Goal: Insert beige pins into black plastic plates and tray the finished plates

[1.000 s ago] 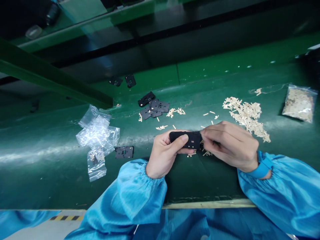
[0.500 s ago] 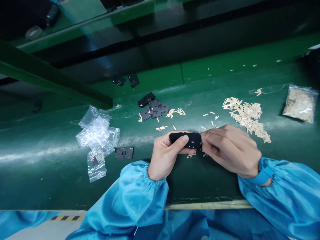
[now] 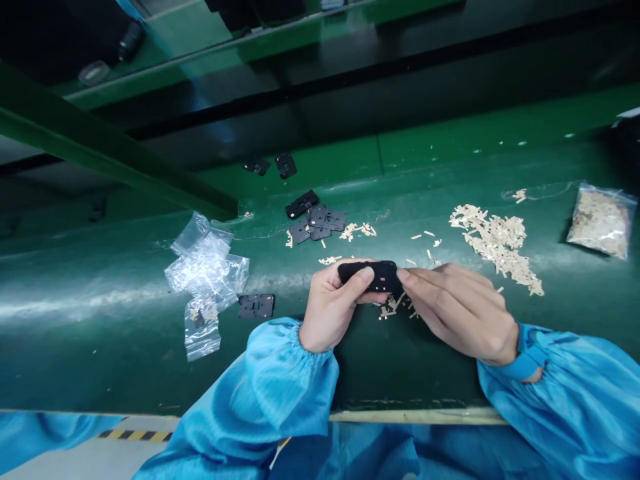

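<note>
My left hand (image 3: pixel 334 303) grips a flat black plastic part (image 3: pixel 376 275) between thumb and fingers, just above the green bench (image 3: pixel 100 320). From the right, the fingertips of my right hand (image 3: pixel 459 308) pinch together against that part's right end. Whether a small piece sits in that pinch is too fine to tell. A few small beige strips (image 3: pixel 393 307) lie on the bench right beneath both hands. Both arms wear blue sleeves.
More black parts (image 3: pixel 316 219) lie in a small heap behind my hands, one (image 3: pixel 256 305) to the left. Empty clear bags (image 3: pixel 207 273) lie left. A pile of beige strips (image 3: pixel 497 243) and a filled bag (image 3: pixel 600 220) lie right.
My right hand's fingers have stretched out lower and flatter at the part's end. The view has tipped slightly, so the bench items sit a little lower and rightward.
</note>
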`<state>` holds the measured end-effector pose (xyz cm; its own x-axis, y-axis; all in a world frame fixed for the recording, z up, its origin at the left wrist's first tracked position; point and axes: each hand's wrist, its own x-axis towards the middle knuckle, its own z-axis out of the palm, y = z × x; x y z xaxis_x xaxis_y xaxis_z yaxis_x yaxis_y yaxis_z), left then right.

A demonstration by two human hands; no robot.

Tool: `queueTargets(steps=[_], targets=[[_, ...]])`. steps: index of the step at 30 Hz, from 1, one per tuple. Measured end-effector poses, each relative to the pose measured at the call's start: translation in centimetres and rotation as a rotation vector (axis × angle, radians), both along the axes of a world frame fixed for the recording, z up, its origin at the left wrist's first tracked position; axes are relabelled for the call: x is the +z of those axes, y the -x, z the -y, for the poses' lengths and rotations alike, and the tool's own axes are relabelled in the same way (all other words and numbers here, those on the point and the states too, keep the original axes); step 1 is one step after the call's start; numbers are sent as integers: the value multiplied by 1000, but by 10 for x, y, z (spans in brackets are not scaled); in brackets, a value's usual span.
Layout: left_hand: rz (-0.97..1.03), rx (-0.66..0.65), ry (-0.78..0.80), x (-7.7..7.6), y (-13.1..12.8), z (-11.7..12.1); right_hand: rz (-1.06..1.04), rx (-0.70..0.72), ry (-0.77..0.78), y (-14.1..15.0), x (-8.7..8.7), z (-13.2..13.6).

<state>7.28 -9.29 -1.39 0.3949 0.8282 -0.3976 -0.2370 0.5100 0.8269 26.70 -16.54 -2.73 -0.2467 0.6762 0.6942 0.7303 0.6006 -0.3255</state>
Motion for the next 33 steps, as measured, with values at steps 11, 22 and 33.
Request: queueTargets(steps=[11, 22, 33], targets=[[51, -184, 84, 3, 3, 5, -699, 172, 592, 0, 19, -13], [210, -134, 201, -1, -4, 16, -610, 6, 194, 19, 11, -2], [226, -50, 192, 0, -7, 16, -449, -27, 20, 22, -1, 8]])
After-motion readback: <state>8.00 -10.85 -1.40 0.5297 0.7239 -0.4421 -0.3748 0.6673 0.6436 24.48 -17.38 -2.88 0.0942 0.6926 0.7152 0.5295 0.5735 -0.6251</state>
